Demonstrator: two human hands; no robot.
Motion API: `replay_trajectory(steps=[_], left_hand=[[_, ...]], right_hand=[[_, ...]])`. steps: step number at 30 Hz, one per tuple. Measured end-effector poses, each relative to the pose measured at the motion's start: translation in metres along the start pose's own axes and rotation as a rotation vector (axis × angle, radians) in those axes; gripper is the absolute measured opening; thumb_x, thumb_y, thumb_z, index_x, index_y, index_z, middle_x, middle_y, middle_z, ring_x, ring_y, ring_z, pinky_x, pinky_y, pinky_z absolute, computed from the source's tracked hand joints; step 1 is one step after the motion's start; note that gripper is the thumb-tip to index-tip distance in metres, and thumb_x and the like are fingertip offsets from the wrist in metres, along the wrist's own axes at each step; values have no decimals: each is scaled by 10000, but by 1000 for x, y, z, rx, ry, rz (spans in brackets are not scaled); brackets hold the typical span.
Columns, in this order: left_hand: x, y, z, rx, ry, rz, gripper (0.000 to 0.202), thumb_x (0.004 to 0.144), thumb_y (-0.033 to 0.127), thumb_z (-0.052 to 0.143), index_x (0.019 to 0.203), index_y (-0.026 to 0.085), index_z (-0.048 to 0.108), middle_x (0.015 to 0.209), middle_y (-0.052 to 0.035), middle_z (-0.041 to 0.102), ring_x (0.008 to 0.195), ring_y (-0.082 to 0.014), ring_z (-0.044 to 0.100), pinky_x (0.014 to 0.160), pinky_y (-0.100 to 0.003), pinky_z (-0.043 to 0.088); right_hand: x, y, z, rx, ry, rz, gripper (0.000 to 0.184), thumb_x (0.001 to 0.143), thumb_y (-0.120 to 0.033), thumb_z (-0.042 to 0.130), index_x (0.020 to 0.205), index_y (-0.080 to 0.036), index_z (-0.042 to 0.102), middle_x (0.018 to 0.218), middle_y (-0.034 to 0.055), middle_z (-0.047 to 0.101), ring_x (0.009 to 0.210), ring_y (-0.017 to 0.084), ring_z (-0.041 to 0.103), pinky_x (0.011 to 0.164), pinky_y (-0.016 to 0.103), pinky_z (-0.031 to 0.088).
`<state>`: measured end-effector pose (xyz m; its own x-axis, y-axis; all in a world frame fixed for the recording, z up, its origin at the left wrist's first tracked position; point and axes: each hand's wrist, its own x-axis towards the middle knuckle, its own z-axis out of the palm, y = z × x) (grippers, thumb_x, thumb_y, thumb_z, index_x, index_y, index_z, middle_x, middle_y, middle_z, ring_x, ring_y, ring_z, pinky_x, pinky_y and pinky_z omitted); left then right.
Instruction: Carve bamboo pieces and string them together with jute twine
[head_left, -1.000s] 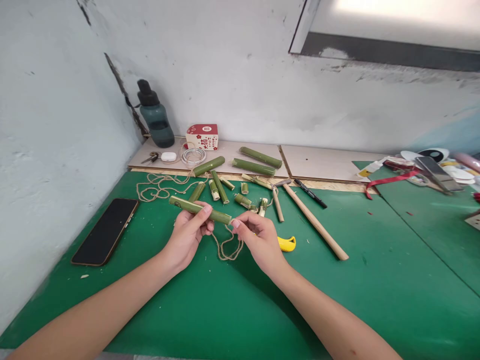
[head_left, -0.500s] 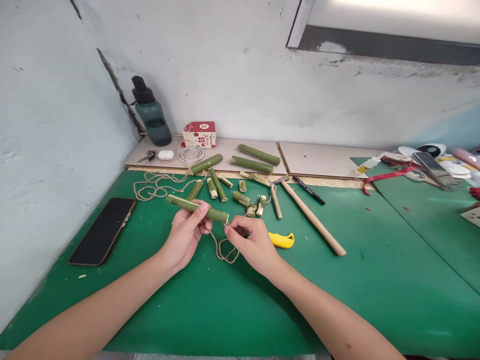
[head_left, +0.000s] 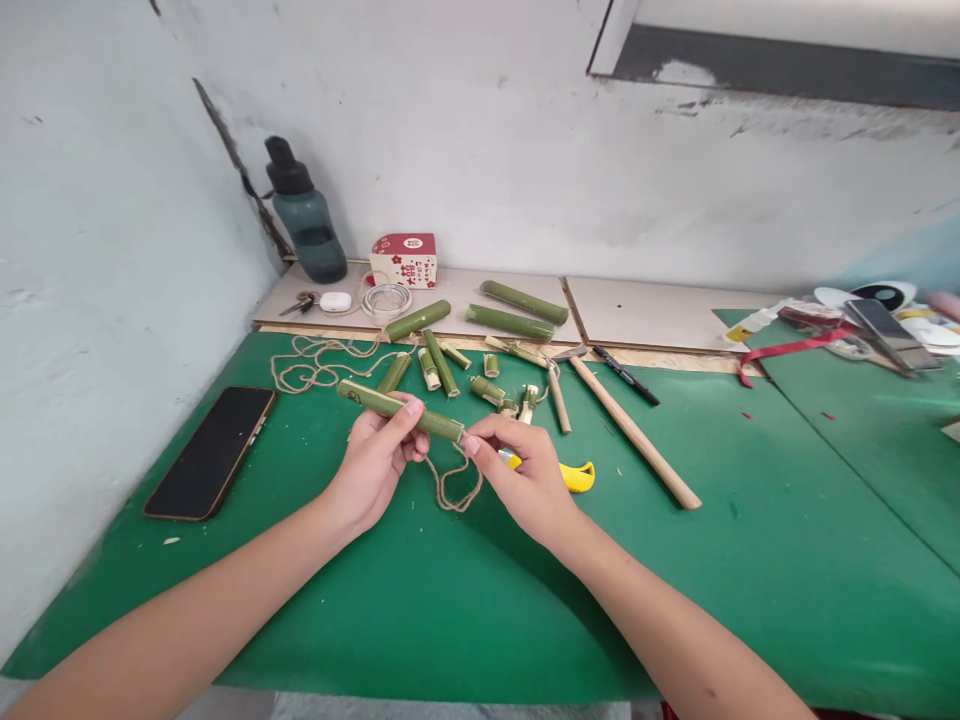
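My left hand (head_left: 380, 455) is closed around a green bamboo tube (head_left: 401, 410), which is held tilted above the table with its cut end to the right. At that end my right hand (head_left: 517, 465) pinches a thin brown twine (head_left: 448, 492) between thumb and forefinger; the twine loops down below the tube. Whether the twine enters the tube or only touches its end, I cannot tell. Partly behind my right hand lies a yellow utility knife (head_left: 577, 478). Several short bamboo pieces (head_left: 487, 390) are scattered just beyond my hands.
On the green table (head_left: 450, 620) lie a phone (head_left: 211, 455), a hammer (head_left: 637, 430), a marker (head_left: 626, 375) and a tangle of twine (head_left: 307, 362). Along the back ledge stand a water bottle (head_left: 311, 225) and a red-and-white box (head_left: 405, 262), beside longer bamboo tubes (head_left: 510, 322).
My right fingertips have come in closer to the tube's cut end with the twine. The left hand keeps its hold on the tube. The whole view has shifted slightly.
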<state>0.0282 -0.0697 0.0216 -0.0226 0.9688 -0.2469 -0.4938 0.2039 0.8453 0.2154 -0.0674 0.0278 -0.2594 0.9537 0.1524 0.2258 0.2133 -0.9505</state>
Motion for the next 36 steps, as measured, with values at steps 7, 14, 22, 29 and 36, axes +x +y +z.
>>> replay_trajectory(steps=[7, 14, 22, 29, 36], left_hand=[[-2, -1, -1, 3, -15, 1, 372, 805, 445, 883, 898, 177, 642, 683, 24, 600, 595, -89, 562, 543, -187, 469], [0, 0, 0, 6, -10, 13, 384, 794, 444, 891, 897, 174, 637, 655, 30, 589, 580, -89, 560, 530, -179, 459], [0, -1, -1, -1, -9, 34, 375, 829, 452, 866, 901, 175, 623, 648, 37, 579, 575, -83, 555, 527, -171, 457], [0, -1, -2, -3, -5, 36, 373, 829, 445, 869, 907, 175, 625, 653, 39, 580, 574, -79, 558, 522, -166, 460], [1, -3, -2, 14, -22, 21, 372, 831, 441, 870, 919, 177, 623, 653, 44, 580, 574, -74, 559, 523, -160, 461]], right_hand=[[3, 5, -4, -8, -28, 108, 262, 944, -421, 664, 809, -207, 731, 631, -15, 573, 576, 129, 466, 544, 278, 348], [5, 8, -1, 183, 23, 216, 275, 827, -462, 791, 861, -194, 744, 591, -29, 577, 536, 127, 478, 515, 279, 366], [4, 3, 1, 223, 52, 155, 217, 821, -387, 816, 825, -206, 696, 676, -16, 659, 598, 129, 563, 573, 272, 430], [2, 6, 3, 212, 68, 88, 81, 844, -302, 778, 877, -231, 796, 807, 26, 762, 726, 167, 661, 697, 313, 523], [3, 5, 2, 252, 105, 138, 174, 786, -310, 853, 797, -217, 706, 725, 11, 726, 657, 166, 666, 635, 299, 520]])
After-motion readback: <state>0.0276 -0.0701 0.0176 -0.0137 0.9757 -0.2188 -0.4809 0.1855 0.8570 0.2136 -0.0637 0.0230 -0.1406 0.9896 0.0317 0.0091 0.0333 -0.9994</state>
